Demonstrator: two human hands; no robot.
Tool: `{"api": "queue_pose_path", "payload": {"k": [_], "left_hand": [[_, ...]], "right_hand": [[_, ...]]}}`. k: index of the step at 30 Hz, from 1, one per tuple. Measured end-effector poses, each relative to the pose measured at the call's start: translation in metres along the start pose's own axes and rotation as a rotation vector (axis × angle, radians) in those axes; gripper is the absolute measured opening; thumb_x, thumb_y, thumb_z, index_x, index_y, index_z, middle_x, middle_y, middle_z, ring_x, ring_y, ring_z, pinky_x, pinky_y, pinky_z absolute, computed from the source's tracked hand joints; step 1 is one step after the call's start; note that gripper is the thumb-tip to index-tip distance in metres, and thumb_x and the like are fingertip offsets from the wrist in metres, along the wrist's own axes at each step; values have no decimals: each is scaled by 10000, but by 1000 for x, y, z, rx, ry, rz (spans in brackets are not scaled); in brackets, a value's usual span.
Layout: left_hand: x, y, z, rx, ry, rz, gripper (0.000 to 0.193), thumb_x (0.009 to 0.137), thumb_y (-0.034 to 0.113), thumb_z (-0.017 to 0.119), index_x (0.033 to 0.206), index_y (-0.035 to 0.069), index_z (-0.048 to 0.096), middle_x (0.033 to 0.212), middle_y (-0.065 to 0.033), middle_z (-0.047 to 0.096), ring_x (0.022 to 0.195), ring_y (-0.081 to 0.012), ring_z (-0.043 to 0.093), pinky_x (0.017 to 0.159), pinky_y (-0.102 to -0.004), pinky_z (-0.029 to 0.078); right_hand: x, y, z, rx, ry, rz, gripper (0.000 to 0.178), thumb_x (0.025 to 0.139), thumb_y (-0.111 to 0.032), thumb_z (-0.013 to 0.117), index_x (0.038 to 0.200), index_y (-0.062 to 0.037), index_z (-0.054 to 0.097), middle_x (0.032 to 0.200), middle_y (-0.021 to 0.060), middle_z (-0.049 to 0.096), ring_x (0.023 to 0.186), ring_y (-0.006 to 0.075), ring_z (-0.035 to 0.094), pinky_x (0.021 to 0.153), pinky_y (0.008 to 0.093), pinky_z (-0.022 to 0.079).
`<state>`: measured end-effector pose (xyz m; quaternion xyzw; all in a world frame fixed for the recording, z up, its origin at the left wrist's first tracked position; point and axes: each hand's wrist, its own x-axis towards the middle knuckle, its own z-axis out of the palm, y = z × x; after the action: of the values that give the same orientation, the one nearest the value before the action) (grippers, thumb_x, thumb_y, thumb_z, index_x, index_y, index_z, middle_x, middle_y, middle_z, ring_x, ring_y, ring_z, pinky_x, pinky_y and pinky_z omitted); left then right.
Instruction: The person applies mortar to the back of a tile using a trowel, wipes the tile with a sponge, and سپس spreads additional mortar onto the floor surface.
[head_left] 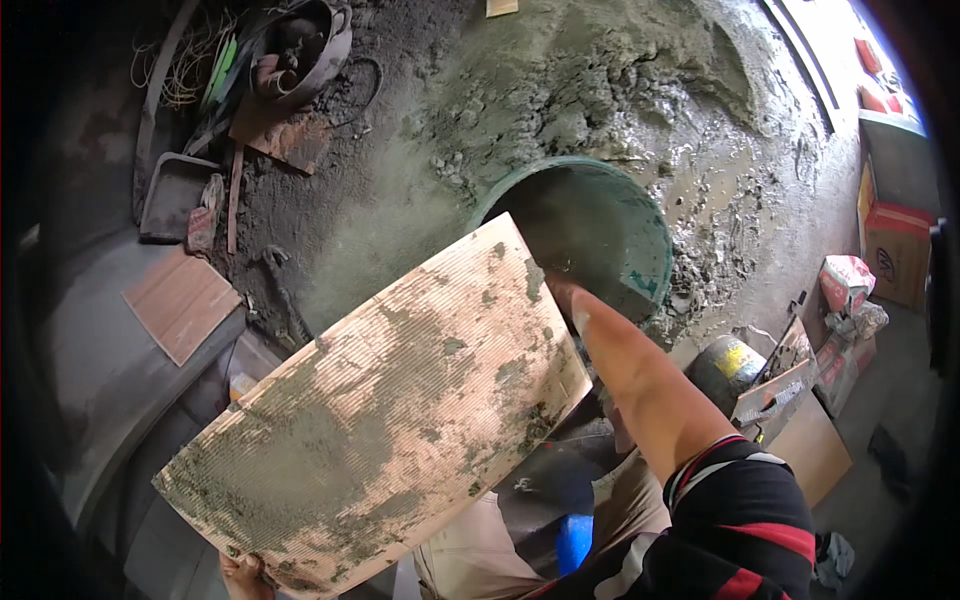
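Note:
A large rectangular tile (400, 400) slants across the middle, its ribbed back toward me and smeared with grey mortar. My left hand (245, 577) grips its lower left corner, fingers at the edge. Past the tile's upper right corner stands a round green tub (645, 235), dark inside. My right arm reaches to the tub, and my right hand (563, 287) is at its near side, partly behind the tile edge. The fingers of that hand are hidden, so whether they hold anything cannot be made out.
Wet grey mortar (590, 90) covers the floor beyond the tub. A bucket with tools (325, 60) and a black tray (170, 200) are at the far left. A brown tile piece (183, 303) lies at left. Cardboard boxes (895, 250), bags (848, 285) and a dark container (728, 366) stand right.

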<state>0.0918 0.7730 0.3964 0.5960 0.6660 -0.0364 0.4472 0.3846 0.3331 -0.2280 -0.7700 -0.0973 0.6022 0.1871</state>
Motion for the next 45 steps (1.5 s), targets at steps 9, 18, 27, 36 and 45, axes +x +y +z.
{"api": "queue_pose_path", "payload": {"k": [9, 18, 27, 36, 45], "left_hand": [[11, -6, -10, -134, -70, -94, 375, 892, -3, 650, 1258, 9, 566, 1057, -64, 623, 912, -161, 594, 804, -256, 518], [50, -22, 4, 0, -118, -58, 612, 887, 102, 717, 1426, -31, 458, 1205, -116, 652, 1036, -221, 661, 861, -369, 550], [110, -81, 2, -247, -337, -27, 506, 868, 24, 666, 1354, -14, 531, 1208, -44, 647, 1069, -169, 630, 929, -331, 505], [130, -105, -4, -432, -230, -44, 513, 910, 120, 769, 1364, 46, 543, 1273, -36, 627, 1145, -166, 593, 1018, -316, 451], [134, -119, 17, -430, -244, -85, 439, 920, 161, 773, 1296, 56, 571, 1184, -35, 662, 1128, -170, 614, 997, -333, 482]], "right_hand": [[5, 17, 7, 26, -93, -33, 488, 867, -317, 692, 1250, -16, 670, 1162, 225, 702, 1104, 391, 668, 939, 451, 529], [-2, 17, -21, -149, -24, -29, 482, 866, -288, 670, 1250, 3, 662, 1080, 249, 717, 1058, 403, 684, 909, 450, 540], [-211, -65, -140, -236, 363, -141, 545, 864, -227, 648, 1351, 8, 588, 1020, 293, 709, 1043, 407, 685, 926, 453, 535], [-333, -174, -101, 884, 590, -133, 473, 897, -408, 749, 1102, 18, 732, 922, 106, 749, 823, 164, 654, 800, 328, 524], [-312, -273, -19, 716, 836, -202, 323, 882, -207, 670, 1146, -22, 693, 985, 212, 731, 902, 293, 709, 826, 388, 541]]}}
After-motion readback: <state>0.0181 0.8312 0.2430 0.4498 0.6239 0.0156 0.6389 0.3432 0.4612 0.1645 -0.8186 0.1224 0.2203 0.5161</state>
